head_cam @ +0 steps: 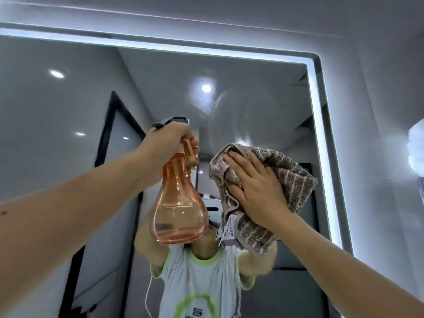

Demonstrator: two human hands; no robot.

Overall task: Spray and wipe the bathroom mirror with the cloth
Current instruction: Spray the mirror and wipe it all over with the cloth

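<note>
While I'm watching, left hand (168, 143) is gripping the spray bottle (177, 200) | right hand (254, 187) is pressing the cloth (286, 177) flat on the mirror (252, 106) | bottle is blocking the reflection.

The left hand (168, 140) is raised in front of the mirror (241, 92), wrapped around the neck and trigger of a translucent orange spray bottle (177, 203) holding a little liquid at its bulbous base. Just beside it, the right hand (257, 189) lies flat, fingers spread, pressing a bunched brown striped cloth (293, 180) against the glass; a white label hangs from the cloth's lower edge. A lit strip (321, 125) borders the mirror, and faint curved smears show above the cloth.
</note>
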